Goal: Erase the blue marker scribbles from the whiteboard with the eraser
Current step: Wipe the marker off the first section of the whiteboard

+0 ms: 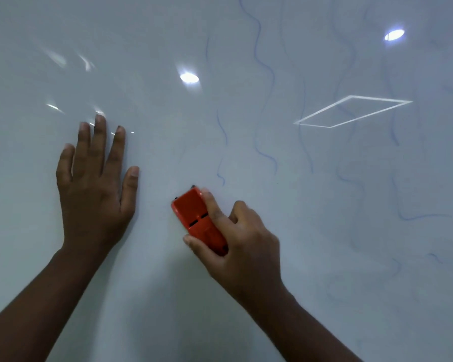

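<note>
- Head view: whiteboard (168, 296) fills the whole frame; glossy surface.
- Left hand (94, 189): laid flat on the board, fingers straight and slightly spread, grasping nothing. Sits left of centre.
- Right hand (236, 236): grasping the eraser (198, 218). Thumb along the eraser's near-left edge, index finger extended along its right edge, remaining fingers curled beside it.
- Eraser: red-orange body with dark slots on the back, pressed face-down against the board, long axis tilted up and to the left. Located near frame centre, to the right of the left hand and apart from it.
- Blue scribbles (266, 87): wavy, roughly vertical lines over the centre and right part of the board. Nearest stroke ends just above and right of the eraser's top end, not touching it. Lines further right look fainter and smeared.
- Board area around the left hand shows no legible marker lines.
- Light reflections (189, 77): two bright ovals and a thin rhombus outline on the board surface.
</note>
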Motion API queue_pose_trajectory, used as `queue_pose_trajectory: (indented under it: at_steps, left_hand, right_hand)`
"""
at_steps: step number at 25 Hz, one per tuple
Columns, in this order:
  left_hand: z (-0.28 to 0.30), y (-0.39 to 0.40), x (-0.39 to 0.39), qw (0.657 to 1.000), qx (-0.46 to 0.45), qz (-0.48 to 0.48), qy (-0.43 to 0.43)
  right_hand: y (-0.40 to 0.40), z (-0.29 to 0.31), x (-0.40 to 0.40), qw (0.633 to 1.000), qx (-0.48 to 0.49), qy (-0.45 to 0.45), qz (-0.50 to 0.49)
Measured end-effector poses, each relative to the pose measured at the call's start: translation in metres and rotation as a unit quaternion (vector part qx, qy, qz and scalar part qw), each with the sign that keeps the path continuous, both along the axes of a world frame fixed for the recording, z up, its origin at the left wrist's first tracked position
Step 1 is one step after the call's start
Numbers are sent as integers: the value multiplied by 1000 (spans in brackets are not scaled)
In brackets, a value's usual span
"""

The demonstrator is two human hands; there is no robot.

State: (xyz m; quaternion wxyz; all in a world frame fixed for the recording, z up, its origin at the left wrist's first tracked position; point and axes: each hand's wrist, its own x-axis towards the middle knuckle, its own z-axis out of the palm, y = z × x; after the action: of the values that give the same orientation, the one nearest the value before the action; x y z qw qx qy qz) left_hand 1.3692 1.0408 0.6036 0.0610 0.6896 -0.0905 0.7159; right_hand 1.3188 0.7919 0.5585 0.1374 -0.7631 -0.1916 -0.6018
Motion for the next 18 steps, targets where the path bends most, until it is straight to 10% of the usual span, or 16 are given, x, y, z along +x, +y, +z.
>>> queue_pose_trajectory:
  at_steps: [11, 18]
  left_hand:
    - [-1, -5, 3, 999, -2, 28, -20]
    - [-2, -9, 2, 999, -5, 36, -19]
  right_hand:
    - [-142, 53, 8, 950, 312, -2, 5]
    - [-16, 48, 10, 994, 105, -19, -1]
